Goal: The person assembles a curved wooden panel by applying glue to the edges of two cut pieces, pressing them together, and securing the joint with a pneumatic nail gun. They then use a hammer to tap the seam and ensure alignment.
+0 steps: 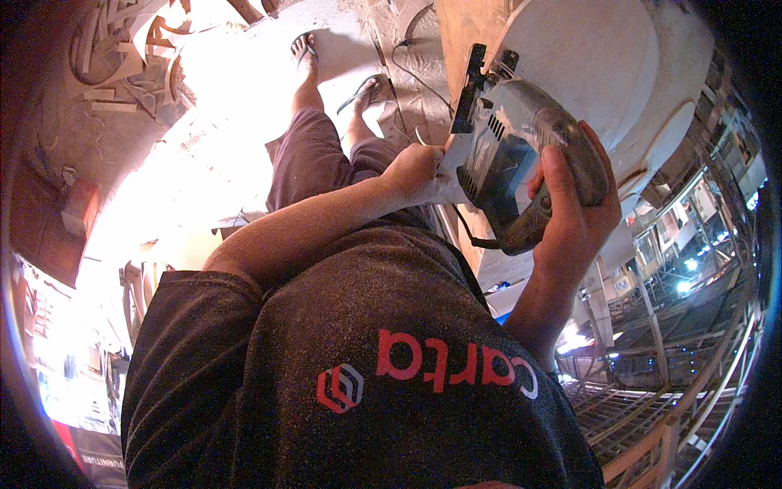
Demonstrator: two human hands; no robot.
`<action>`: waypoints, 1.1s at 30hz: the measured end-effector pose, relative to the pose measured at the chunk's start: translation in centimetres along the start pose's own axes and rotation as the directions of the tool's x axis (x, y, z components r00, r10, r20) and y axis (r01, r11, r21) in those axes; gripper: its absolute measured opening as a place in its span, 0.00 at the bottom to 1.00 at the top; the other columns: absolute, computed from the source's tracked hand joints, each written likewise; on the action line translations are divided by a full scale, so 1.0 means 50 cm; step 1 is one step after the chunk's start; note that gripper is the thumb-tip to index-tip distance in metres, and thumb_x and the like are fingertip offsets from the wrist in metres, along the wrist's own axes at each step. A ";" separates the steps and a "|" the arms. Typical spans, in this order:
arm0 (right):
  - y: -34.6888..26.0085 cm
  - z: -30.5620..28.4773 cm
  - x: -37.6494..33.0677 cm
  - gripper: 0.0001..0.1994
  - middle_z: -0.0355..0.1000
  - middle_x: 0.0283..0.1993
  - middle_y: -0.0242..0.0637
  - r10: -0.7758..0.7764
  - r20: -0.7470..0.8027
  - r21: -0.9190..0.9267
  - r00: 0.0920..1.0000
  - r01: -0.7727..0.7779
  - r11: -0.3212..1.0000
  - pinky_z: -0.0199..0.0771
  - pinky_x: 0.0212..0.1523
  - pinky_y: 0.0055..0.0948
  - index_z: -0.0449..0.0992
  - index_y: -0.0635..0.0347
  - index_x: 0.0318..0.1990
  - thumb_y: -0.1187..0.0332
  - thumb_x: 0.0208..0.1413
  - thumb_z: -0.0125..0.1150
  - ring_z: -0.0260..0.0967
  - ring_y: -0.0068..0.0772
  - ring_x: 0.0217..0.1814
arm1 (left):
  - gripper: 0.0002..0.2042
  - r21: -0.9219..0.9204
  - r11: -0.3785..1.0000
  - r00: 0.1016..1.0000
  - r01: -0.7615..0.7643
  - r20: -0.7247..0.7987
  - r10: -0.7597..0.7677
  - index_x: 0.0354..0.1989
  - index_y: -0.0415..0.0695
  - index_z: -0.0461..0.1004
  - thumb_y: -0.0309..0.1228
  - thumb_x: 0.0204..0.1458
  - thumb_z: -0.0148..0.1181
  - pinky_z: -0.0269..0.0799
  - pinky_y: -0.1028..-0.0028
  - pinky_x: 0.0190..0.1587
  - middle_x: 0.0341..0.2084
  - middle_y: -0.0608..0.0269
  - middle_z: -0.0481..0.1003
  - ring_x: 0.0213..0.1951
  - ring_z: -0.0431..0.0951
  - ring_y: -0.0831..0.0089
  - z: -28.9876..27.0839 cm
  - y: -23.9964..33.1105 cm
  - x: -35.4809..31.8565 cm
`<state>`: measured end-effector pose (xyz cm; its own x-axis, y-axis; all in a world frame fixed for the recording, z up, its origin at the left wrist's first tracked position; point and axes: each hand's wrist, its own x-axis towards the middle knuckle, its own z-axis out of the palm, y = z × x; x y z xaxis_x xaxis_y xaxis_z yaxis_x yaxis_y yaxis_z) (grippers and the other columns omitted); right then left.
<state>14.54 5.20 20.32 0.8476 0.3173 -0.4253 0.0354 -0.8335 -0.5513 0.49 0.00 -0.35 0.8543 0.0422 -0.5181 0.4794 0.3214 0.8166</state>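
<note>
Gripping the jigsaw by its handle, out front to my right, my right hand does best to steady it, cord clear. My left hand is curled close beside the base, its exact hold unclear, so I should place it carefully; a pale round panel lies beyond.

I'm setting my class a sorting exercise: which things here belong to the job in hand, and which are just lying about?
Job in hand:
Grey and black loop-handled power tool, held in the right hand; left hand beside it, grip unclear
Large pale round-edged board, probably

Lying about, apparently:
Pale wooden offcuts, upper left
Reddish-brown boxy object, far left
</note>
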 end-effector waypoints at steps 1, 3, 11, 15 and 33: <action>0.001 0.001 0.001 0.23 0.73 0.28 0.33 -0.002 -0.002 0.005 1.000 0.002 1.000 0.65 0.30 0.20 0.71 0.72 0.56 0.72 0.54 0.65 0.67 0.21 0.26 | 0.14 0.005 1.000 1.000 -0.005 0.005 0.005 0.39 0.38 0.78 0.32 0.45 0.65 0.77 0.61 0.40 0.28 0.45 0.79 0.35 0.82 0.52 -0.003 0.002 0.000; 0.000 0.001 0.001 0.23 0.72 0.27 0.33 -0.002 -0.008 0.000 1.000 0.002 1.000 0.65 0.30 0.20 0.71 0.72 0.56 0.72 0.54 0.65 0.66 0.21 0.26 | 0.12 0.011 1.000 1.000 -0.017 0.000 0.017 0.38 0.38 0.78 0.31 0.45 0.65 0.77 0.61 0.39 0.27 0.46 0.79 0.34 0.82 0.53 -0.006 0.004 0.000; -0.014 0.006 0.005 0.22 0.72 0.27 0.33 0.009 -0.036 -0.005 0.999 -0.009 1.000 0.65 0.29 0.21 0.72 0.71 0.55 0.71 0.53 0.66 0.66 0.22 0.25 | 0.07 -0.050 0.998 0.999 -0.045 -0.029 0.044 0.32 0.39 0.77 0.28 0.46 0.64 0.76 0.63 0.34 0.23 0.49 0.78 0.28 0.82 0.58 -0.001 0.005 -0.001; -0.026 0.009 0.021 0.21 0.71 0.26 0.33 -0.023 -0.016 0.007 1.000 0.023 1.000 0.65 0.28 0.22 0.73 0.71 0.54 0.70 0.53 0.66 0.66 0.23 0.25 | 0.09 -0.068 0.997 0.999 -0.044 -0.024 0.043 0.34 0.38 0.77 0.29 0.46 0.64 0.76 0.63 0.36 0.24 0.48 0.78 0.30 0.82 0.57 0.004 -0.001 -0.001; 0.050 -0.055 0.017 0.26 0.78 0.39 0.38 -0.014 0.077 0.222 0.997 -0.004 0.975 0.76 0.33 0.25 0.71 0.63 0.59 0.66 0.53 0.69 0.76 0.28 0.32 | 0.14 -0.048 0.984 0.983 0.171 0.077 -0.167 0.41 0.35 0.78 0.27 0.45 0.64 0.75 0.67 0.41 0.33 0.48 0.81 0.38 0.82 0.63 -0.025 0.031 0.006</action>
<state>16.80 2.15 20.52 0.8040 0.3623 -0.4715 -0.0863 -0.7134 -0.6954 1.25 1.69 0.44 0.7749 -0.0852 -0.6263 0.6084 0.3694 0.7024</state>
